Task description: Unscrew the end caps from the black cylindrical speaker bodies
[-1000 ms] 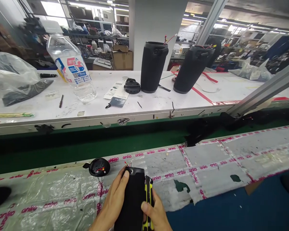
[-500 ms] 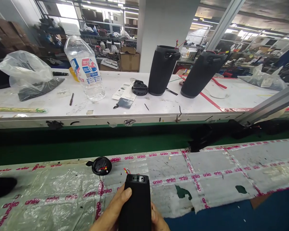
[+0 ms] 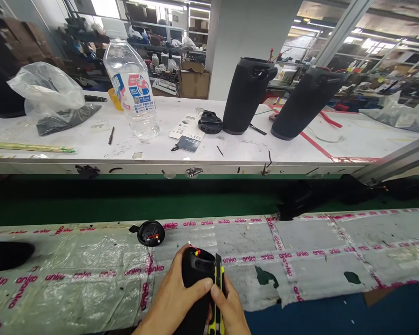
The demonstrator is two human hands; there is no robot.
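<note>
Left hand (image 3: 176, 294) clasps the black cylinder (image 3: 197, 312), thumb across it. Right hand (image 3: 231, 304) grips a yellow-and-black tool (image 3: 219, 271) at the cylinder's right.

A grey pillar (image 3: 246, 37) stands beyond the far edge of the white worktop (image 3: 244, 151) — loaded shelving (image 3: 199, 29) to its left, strip lights (image 3: 160, 5) above. Below the near edge: a green surface (image 3: 195, 200). Past the plastic-covered bench (image 3: 310, 235), lower right — a blue floor (image 3: 310, 314).

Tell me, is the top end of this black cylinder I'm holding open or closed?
Open: the cylinder shows a dark hollow at its top, with red and yellow wires at the rim.
</note>
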